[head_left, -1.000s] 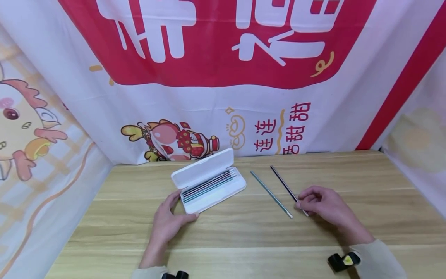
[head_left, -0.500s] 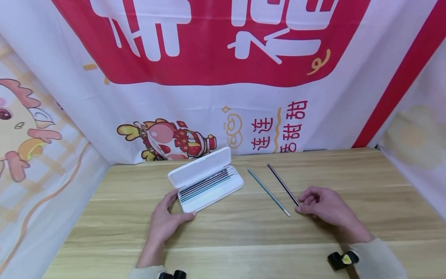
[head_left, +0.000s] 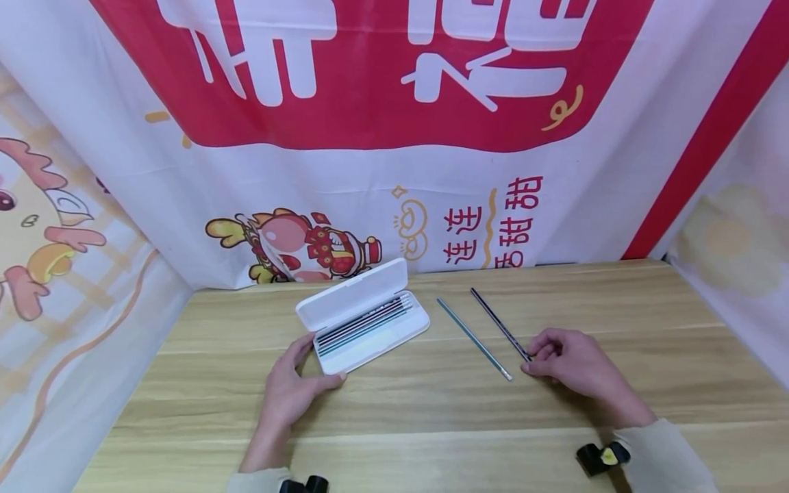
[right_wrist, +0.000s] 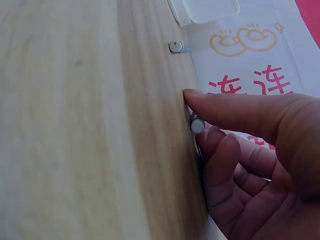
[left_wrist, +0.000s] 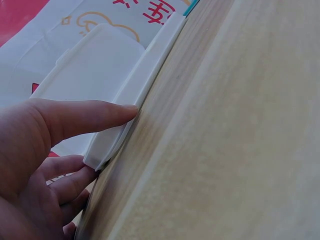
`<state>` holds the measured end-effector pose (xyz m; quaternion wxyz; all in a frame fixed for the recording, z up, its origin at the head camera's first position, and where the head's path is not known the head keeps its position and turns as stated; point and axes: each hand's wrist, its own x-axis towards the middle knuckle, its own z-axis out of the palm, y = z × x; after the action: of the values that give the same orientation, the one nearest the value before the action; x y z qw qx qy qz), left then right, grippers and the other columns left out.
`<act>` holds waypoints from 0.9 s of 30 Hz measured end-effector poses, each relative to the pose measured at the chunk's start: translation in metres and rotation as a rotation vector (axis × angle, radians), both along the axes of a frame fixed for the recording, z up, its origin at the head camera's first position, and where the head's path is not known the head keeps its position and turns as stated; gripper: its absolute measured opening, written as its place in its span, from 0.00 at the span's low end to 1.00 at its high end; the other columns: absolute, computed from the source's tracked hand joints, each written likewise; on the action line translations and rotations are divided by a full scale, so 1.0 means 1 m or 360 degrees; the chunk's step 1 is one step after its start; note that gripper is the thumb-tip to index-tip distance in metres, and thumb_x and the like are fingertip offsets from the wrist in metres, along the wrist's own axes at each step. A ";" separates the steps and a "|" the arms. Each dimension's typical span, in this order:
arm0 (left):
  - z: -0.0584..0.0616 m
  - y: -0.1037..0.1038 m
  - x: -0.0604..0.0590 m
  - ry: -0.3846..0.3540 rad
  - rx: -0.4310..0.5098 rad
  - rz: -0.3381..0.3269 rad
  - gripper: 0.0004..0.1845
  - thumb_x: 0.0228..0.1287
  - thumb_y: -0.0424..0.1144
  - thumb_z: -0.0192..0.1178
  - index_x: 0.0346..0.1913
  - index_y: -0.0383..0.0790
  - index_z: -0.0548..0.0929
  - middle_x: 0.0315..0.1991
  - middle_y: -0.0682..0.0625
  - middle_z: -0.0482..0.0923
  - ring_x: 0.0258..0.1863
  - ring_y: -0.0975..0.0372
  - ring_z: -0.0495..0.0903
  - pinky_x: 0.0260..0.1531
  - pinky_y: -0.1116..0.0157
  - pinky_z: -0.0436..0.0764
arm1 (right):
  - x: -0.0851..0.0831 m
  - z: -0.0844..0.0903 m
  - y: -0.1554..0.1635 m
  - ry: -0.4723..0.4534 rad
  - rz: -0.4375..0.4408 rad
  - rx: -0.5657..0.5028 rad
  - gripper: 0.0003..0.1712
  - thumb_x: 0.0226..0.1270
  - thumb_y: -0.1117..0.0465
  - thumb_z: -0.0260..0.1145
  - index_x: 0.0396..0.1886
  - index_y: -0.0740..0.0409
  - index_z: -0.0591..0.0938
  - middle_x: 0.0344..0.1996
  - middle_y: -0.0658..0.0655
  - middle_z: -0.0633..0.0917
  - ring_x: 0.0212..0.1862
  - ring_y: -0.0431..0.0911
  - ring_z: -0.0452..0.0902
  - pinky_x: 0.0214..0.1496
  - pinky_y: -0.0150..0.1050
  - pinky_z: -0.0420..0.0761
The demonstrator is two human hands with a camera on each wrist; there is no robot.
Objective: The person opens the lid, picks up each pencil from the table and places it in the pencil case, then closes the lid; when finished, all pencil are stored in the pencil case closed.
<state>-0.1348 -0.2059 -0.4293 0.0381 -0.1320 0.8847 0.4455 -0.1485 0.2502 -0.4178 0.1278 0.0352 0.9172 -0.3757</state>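
Table: a light wooden table [head_left: 431, 424] ran across the view
Backdrop: a red-and-white banner [head_left: 382, 137] hung behind it; cartoon figures printed along it
Loose item: a teal pencil [head_left: 473, 337] lay slanted on the wood

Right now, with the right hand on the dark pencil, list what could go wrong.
1. The right hand pinches only the near end of the dark pencil; the far end could swing into the teal pencil beside it.
2. The open white case is steadied only at its near corner by the left hand; a nudge could pivot it.
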 end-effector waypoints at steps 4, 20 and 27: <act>0.000 0.000 0.000 -0.0003 0.0001 0.0003 0.58 0.48 0.48 0.85 0.83 0.48 0.66 0.83 0.40 0.65 0.86 0.39 0.54 0.83 0.31 0.52 | 0.000 0.000 0.000 -0.0005 -0.0007 0.0008 0.17 0.64 0.52 0.82 0.45 0.56 0.86 0.36 0.54 0.85 0.39 0.49 0.77 0.37 0.39 0.77; 0.001 0.000 0.001 0.0007 0.0005 0.0005 0.58 0.49 0.48 0.85 0.83 0.47 0.66 0.83 0.39 0.65 0.86 0.39 0.55 0.83 0.32 0.52 | 0.001 0.000 -0.001 0.0014 0.0013 0.0097 0.15 0.66 0.51 0.80 0.41 0.54 0.87 0.34 0.54 0.85 0.37 0.48 0.76 0.34 0.38 0.76; 0.000 0.000 0.001 -0.0004 0.0006 0.0007 0.58 0.48 0.49 0.85 0.83 0.48 0.65 0.83 0.39 0.65 0.86 0.39 0.54 0.83 0.32 0.52 | 0.002 0.000 -0.001 0.0001 0.0008 0.0080 0.15 0.66 0.50 0.80 0.41 0.55 0.86 0.33 0.54 0.85 0.34 0.48 0.77 0.31 0.38 0.78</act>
<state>-0.1338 -0.2057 -0.4291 0.0385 -0.1343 0.8835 0.4471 -0.1467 0.2488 -0.4182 0.1275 0.0360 0.9265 -0.3522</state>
